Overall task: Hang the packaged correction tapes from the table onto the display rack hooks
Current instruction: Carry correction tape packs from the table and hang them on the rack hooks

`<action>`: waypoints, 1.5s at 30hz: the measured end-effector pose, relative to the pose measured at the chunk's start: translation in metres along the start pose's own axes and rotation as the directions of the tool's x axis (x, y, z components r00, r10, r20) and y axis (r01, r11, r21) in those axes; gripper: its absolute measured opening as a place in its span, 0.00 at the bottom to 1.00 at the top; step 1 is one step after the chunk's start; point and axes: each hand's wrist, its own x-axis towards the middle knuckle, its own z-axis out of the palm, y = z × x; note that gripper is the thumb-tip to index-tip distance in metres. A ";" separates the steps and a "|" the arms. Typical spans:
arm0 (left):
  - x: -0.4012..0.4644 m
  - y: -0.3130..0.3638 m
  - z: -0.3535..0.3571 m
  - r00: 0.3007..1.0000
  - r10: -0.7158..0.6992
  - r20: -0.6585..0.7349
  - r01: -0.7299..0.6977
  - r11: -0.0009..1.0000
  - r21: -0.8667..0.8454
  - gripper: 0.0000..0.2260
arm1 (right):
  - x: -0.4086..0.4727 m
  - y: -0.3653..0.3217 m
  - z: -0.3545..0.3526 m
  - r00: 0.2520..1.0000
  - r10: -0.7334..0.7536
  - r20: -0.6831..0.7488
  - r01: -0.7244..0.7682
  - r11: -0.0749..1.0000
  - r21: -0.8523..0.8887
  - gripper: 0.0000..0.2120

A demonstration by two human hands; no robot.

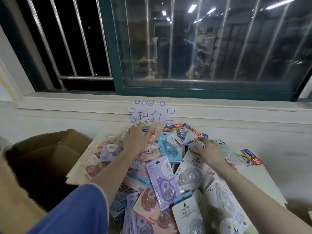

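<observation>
Windowsill sign [150,114] "柜台", packs [162,179] "36"

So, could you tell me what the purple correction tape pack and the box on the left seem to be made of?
Purple pack: printed card backing with a clear, glossy plastic blister, judging by the glints over the tape. Box: plain brown corrugated cardboard, matte, with bent flaps.

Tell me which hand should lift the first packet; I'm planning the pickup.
Probably the right hand: its fingers already curl around a packet atop the pile. The left hand only lies flat on others.
</observation>
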 end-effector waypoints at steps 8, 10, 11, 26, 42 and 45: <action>0.038 -0.003 0.029 0.992 -0.024 0.121 0.002 0.985 0.174 0.31 | 0.048 0.005 0.012 0.993 0.107 0.040 -0.107 0.994 -0.016 0.20; 0.050 -0.007 0.037 0.989 -0.030 0.146 0.007 0.988 0.157 0.34 | 0.060 0.006 0.017 0.990 0.136 0.043 -0.136 0.991 -0.021 0.20; 0.056 -0.008 0.041 0.986 -0.037 0.160 0.016 0.991 0.130 0.35 | 0.066 0.006 0.021 0.987 0.154 0.045 -0.153 0.988 -0.025 0.20; 0.119 -0.018 0.065 0.891 -0.133 0.433 0.180 0.981 -0.070 0.35 | 0.112 -0.008 0.052 0.906 0.423 0.008 -0.423 0.906 -0.007 0.27; 0.116 -0.002 0.078 0.903 -0.243 0.355 0.379 0.840 -0.388 0.16 | 0.114 0.023 0.040 0.928 0.373 0.000 -0.321 0.798 0.510 0.07; 0.110 0.006 0.079 0.913 -0.227 0.339 0.354 0.856 -0.378 0.25 | 0.114 0.029 0.038 0.919 0.394 0.002 -0.336 0.781 0.526 0.10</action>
